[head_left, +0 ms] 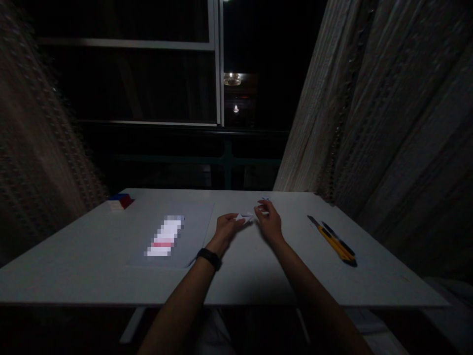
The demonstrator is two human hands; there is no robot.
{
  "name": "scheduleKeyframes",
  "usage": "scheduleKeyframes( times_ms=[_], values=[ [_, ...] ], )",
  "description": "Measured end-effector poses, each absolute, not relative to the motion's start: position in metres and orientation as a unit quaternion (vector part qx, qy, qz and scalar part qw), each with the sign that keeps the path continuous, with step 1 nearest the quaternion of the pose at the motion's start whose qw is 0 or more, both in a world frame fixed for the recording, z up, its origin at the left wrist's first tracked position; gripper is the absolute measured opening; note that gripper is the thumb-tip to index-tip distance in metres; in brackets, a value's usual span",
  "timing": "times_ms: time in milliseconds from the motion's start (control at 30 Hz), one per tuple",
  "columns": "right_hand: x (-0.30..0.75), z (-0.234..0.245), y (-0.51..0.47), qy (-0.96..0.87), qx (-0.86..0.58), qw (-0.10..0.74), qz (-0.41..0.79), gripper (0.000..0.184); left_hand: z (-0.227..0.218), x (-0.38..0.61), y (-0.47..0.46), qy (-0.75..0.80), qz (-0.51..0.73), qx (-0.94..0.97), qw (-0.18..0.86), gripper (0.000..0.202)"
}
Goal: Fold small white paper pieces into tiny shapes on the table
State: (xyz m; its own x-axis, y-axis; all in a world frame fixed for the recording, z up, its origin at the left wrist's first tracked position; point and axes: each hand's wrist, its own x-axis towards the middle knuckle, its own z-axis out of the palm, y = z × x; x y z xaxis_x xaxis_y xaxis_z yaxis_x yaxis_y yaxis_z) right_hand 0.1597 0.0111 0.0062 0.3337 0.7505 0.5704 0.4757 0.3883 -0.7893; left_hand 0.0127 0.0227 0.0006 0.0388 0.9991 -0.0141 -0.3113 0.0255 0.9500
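A small folded white paper piece (245,217) is held low over the white table (258,276), between both hands. My left hand (226,228), with a black band on its wrist, pinches the paper's left end. My right hand (269,221) pinches the right end, fingers curled together. Both forearms reach forward from the bottom of the view.
A grey sheet (192,212) with a blurred label lies left of the hands. A red, blue and white cube-like block (120,201) sits at the far left corner. A yellow-and-black utility knife (332,241) and a dark pen (338,238) lie at the right. Curtains hang on both sides, with a dark window behind.
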Motion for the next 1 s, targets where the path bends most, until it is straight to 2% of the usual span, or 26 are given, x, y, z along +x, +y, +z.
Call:
scheduleKeyframes(
  times_ms=[100,167,267,467,733,1000],
  values=[
    [0.167,0.005,0.018,-0.610,-0.469,0.581,0.266,0.034,0.001,0.014,0.021,0.416,0.536,0.432,0.594,0.042],
    [0.166,0.001,0.021,-0.618,-0.449,0.563,0.316,0.029,0.001,0.014,0.021,0.411,0.528,0.443,0.597,0.044],
    [0.162,-0.004,0.023,-0.595,-0.440,0.586,0.331,0.026,0.001,0.013,0.022,0.395,0.536,0.453,0.593,0.042],
    [0.145,-0.014,0.022,-0.438,-0.442,0.703,0.343,0.034,-0.006,0.016,0.026,0.390,0.529,0.499,0.565,0.040],
    [0.122,-0.021,0.016,-0.456,-0.460,0.683,0.338,0.040,-0.014,0.018,0.032,0.423,0.594,0.578,0.366,0.034],
    [0.118,-0.014,0.010,-0.480,-0.440,0.693,0.310,0.039,-0.005,0.019,0.021,0.447,0.586,0.598,0.315,0.035]
  ],
)
